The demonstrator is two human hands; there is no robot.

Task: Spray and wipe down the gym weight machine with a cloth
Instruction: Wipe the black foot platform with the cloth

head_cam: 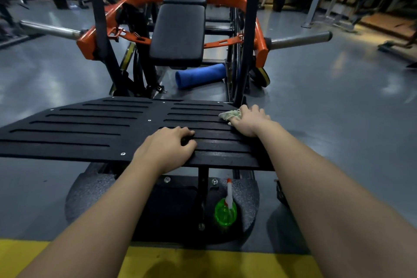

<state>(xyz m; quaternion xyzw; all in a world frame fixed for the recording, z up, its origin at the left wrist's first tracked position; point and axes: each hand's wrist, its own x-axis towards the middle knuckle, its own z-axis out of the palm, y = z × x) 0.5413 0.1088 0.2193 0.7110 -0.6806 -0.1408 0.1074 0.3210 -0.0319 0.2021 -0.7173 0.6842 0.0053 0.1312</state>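
Note:
The weight machine has a black slotted footplate (90, 128) in front of me, with a black padded bench (178, 31) and orange frame (90, 43) beyond. My right hand (250, 121) presses a pale crumpled cloth (230, 114) onto the plate's far right corner, fingers curled over it. My left hand (167, 149) rests on the plate's near edge, fingers bent with the tips on the slats, holding nothing. A green spray bottle (225, 210) with a white and red nozzle stands on the grey base under the plate, below my right arm.
A blue foam roller (200, 75) lies on the floor under the bench. Steel weight pegs (300, 39) stick out left and right. Grey floor spreads on both sides; a yellow strip (203, 264) runs at the bottom. People and other machines stand far back.

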